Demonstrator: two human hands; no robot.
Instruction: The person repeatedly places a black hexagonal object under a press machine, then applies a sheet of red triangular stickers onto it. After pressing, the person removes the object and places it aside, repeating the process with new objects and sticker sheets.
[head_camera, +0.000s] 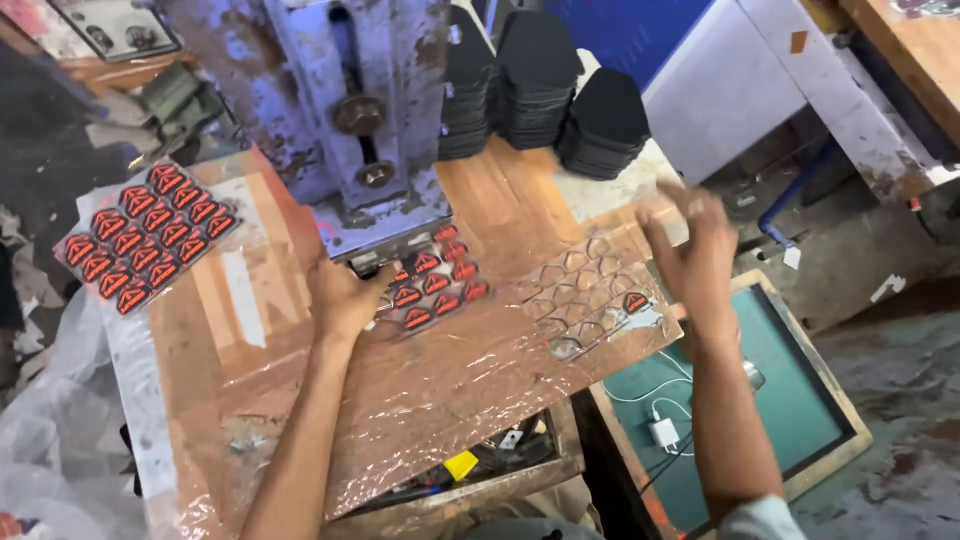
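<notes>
The left hand (345, 295) lies flat on a clear plastic sheet (470, 370) that covers a wooden table (510, 195), with its fingers (368, 283) pressed together against the near edge of a black strip carrying red and black badges (432, 288); they rest on the strip rather than clamp it. Just beyond those fingers stands the worn, paint-chipped base of a metal press (365, 110), whose lower plate hangs over the far end of the badge strip. The right hand (695, 255) is raised above the right end of the plastic sheet, blurred, its fingers (678, 200) spread apart and holding nothing. Below and to the left of those fingers lies a clear tray of empty pockets (575, 300), with a single red badge (636, 301) sitting just beside the wrist. Beyond the right fingers, at the far edge of the table, stand stacks of black pieces (565, 95). Well to the left of the left hand a second sheet of red badges (148, 235) lies tilted on the plastic. Under the right forearm a green-topped board (800, 400) holds a white charger and cable (662, 432).
</notes>
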